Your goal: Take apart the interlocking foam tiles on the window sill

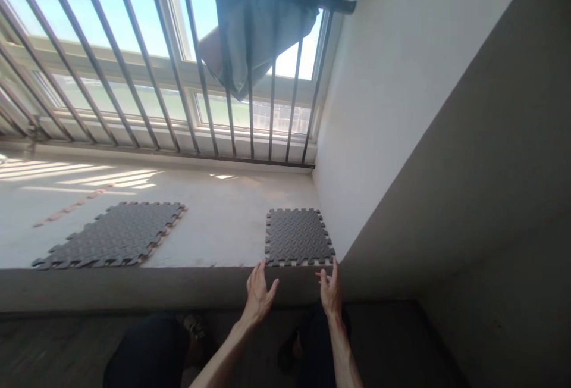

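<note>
A small dark grey foam puzzle mat [298, 236] lies on the pale raised ledge [223, 221], close to the right wall. My left hand [259, 294] reaches up with fingers spread, its fingertips at the mat's near left corner. My right hand [331, 290] is also open, fingertips at the mat's near right corner. Neither hand holds anything. A larger patch of joined foam mats [113, 234] lies further left on the same ledge.
A barred metal railing [147, 66] stands before the window at the back, with grey cloth [254, 25] draped over its top rail. A white wall [401, 96] closes the right side. My dark-clad knees [149, 352] are low in view above the dark floor.
</note>
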A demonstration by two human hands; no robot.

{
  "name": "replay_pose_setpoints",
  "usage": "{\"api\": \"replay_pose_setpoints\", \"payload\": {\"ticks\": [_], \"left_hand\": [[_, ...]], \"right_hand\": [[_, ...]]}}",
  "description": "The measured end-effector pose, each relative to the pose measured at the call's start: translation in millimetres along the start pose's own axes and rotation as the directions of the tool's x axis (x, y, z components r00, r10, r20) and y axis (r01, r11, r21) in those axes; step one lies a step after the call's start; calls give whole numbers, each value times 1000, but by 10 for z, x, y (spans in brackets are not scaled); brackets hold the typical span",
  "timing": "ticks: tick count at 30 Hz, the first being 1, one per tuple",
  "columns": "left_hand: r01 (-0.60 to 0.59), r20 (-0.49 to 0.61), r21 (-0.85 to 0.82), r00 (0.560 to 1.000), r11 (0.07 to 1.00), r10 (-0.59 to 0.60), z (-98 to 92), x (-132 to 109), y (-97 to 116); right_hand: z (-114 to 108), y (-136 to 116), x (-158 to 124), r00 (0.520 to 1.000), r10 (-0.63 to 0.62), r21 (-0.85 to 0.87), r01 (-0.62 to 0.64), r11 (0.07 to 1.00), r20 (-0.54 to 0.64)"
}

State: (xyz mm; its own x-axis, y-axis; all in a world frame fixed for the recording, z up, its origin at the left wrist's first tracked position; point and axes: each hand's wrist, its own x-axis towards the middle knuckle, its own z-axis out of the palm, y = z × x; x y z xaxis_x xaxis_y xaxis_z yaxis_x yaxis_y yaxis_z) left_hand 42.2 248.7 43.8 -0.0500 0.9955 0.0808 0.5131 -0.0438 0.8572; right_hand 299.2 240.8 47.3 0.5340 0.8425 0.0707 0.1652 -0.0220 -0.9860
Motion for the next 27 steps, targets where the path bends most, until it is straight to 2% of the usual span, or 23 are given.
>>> {"api": "replay_pose_setpoints", "payload": {"ticks": [4, 9, 12, 14, 17, 20, 22, 24, 25, 27], "left_hand": [[66, -3, 37, 998, 997, -66, -56, 93, -44], [256, -79, -46, 963, 966, -259, -272, 238, -46], [309, -94, -291, 933, 905, -349, -409, 294, -43], [288, -103, -484, 919, 826, -380, -494, 288, -49], [269, -110, -667, 887, 695, -448, -598, 198, -63], [286, -58, -774, 856, 565, -513, -652, 28, -65], [340, 8, -785, 841, 518, -540, -642, -108, -57], [408, 100, -771, 835, 488, -541, -589, -251, -55], [433, 134, -746, 841, 505, -524, -547, -322, -62], [439, 139, -663, 869, 607, -476, -448, -463, -105]], "right_hand": [[-28, 47, 114, 998, 53, 78, -56, 995, 33], [-28, 7, 164, 995, 95, 183, -91, 979, -15], [55, -94, 59, 977, 212, 312, -193, 930, -26], [145, -170, -37, 953, 295, 403, -247, 881, -62], [277, -273, -170, 923, 373, 433, -298, 851, -96], [359, -380, -303, 935, 349, 392, -346, 852, 67], [401, -453, -447, 932, 313, 378, -360, 853, 182], [467, -500, -671, 922, 307, 380, -378, 844, 236], [515, -502, -814, 916, 310, 387, -391, 835, 255], [641, -450, -1141, 906, 314, 401, -410, 819, 285]]}}
